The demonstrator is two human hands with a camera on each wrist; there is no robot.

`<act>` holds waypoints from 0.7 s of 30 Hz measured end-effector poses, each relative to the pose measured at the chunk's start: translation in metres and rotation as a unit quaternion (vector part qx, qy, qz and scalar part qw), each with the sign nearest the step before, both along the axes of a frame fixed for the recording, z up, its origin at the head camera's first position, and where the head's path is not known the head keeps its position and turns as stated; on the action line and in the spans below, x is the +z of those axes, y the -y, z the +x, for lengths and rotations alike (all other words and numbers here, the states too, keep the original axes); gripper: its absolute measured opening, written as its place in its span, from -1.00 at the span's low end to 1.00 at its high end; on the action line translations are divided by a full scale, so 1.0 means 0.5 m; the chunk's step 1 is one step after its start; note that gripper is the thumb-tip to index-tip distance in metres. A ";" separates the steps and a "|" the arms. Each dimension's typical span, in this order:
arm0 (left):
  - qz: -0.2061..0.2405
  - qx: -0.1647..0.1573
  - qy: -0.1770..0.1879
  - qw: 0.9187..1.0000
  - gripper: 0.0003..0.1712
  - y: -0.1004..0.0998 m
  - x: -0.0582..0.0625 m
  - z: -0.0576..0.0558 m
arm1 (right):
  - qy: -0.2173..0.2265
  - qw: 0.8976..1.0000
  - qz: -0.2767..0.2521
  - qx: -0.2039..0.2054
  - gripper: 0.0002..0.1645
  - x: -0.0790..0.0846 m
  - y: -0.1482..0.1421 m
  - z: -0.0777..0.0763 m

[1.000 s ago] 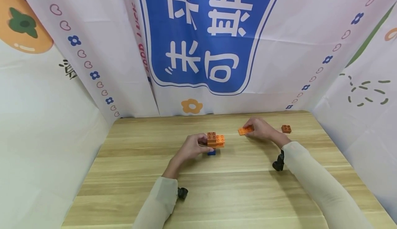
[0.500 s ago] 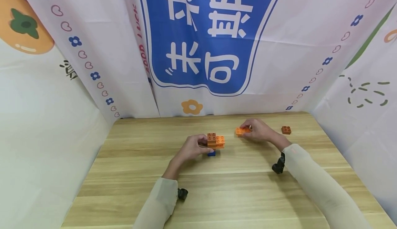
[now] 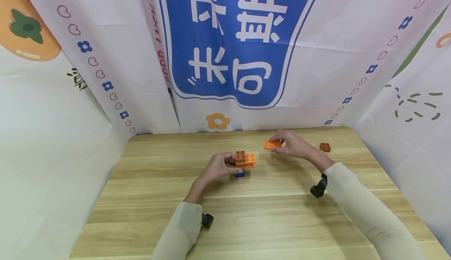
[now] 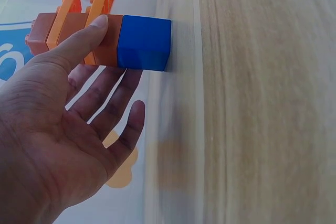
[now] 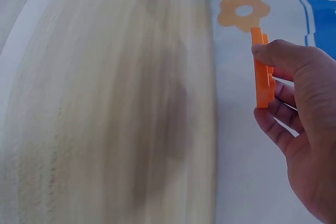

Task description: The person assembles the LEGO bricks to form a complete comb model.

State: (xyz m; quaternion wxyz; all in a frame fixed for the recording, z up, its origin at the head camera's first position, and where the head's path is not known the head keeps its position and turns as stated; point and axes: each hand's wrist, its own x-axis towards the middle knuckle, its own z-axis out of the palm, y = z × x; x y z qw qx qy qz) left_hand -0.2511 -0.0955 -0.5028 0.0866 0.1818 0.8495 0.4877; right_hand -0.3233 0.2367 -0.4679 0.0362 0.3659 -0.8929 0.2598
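In the head view my left hand (image 3: 219, 167) grips a stack of toy building bricks (image 3: 240, 157) left of the table's centre line. A blue brick (image 4: 144, 43) forms its bottom, with brown bricks and two orange plates alternating above and a brown brick on top. Both orange plates jut out toward the right. The left thumb lies along the stack's near side in the left wrist view. To the right and farther back, my right hand (image 3: 292, 144) pinches a loose orange studded plate (image 5: 260, 85) between thumb and fingers. This plate is held up, its studs facing upward.
A loose brown brick (image 3: 325, 147) lies on the wooden table (image 3: 267, 221) at the back right, beyond the right hand. Printed cloth (image 3: 299, 115) hangs along the table's back edge, with white cloth at both sides. A small black camera (image 3: 207, 220) sits at the left wrist.
The right hand has carried the orange plate a little leftward and slightly toward the back, nearer the stack. The left hand and its stack have stayed in place.
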 end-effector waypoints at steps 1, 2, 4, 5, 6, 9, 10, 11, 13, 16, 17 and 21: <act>0.001 0.000 0.000 1.000 -0.65 0.000 0.000 0.000 | -0.003 1.000 -0.001 0.002 -0.60 0.006 0.002 0.002; 0.002 -0.001 0.000 1.000 -0.65 0.000 0.000 0.000 | -0.007 1.000 -0.001 0.005 -0.60 0.011 0.004 0.004; 0.003 -0.001 0.001 1.000 -0.65 0.000 0.001 0.000 | -0.011 1.000 -0.004 0.010 -0.60 0.021 0.009 0.009; 0.003 -0.002 0.001 1.000 -0.65 0.000 0.001 0.000 | -0.013 1.000 -0.005 0.011 -0.60 0.025 0.011 0.012; 0.002 -0.002 0.001 1.000 -0.65 0.000 0.001 0.000 | -0.015 1.000 -0.005 0.014 -0.60 0.028 0.013 0.014; 0.001 0.000 -0.001 1.000 -0.65 -0.001 0.001 -0.001 | -0.023 0.999 -0.012 0.024 -0.60 0.039 0.020 0.021; 0.001 0.000 -0.001 1.000 -0.65 -0.001 0.001 -0.001 | -0.029 0.999 -0.013 0.027 -0.60 0.042 0.023 0.023; 0.001 0.001 -0.002 1.000 -0.64 -0.001 0.001 -0.001 | -0.036 0.999 -0.014 0.032 -0.60 0.046 0.026 0.026; 0.000 0.003 -0.002 1.000 -0.64 -0.001 0.002 -0.001 | -0.048 0.998 -0.015 0.042 -0.61 0.053 0.032 0.031; -0.001 0.003 -0.001 1.000 -0.64 -0.001 0.002 0.000 | -0.061 0.996 -0.019 0.056 -0.61 0.065 0.043 0.040; -0.001 0.003 -0.001 1.000 -0.64 -0.002 0.002 0.000 | -0.063 0.996 -0.020 0.060 -0.62 0.069 0.046 0.043; 0.001 0.003 -0.001 1.000 -0.65 -0.002 0.003 0.002 | -0.069 0.995 -0.027 0.071 -0.62 0.082 0.060 0.053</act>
